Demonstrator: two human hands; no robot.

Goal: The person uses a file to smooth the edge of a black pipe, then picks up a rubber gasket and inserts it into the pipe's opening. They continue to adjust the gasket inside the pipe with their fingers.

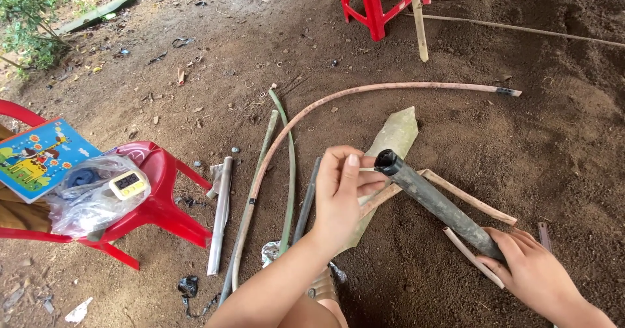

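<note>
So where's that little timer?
The timer lies at the left of the head view, on a clear plastic bag atop the red chair.
</note>
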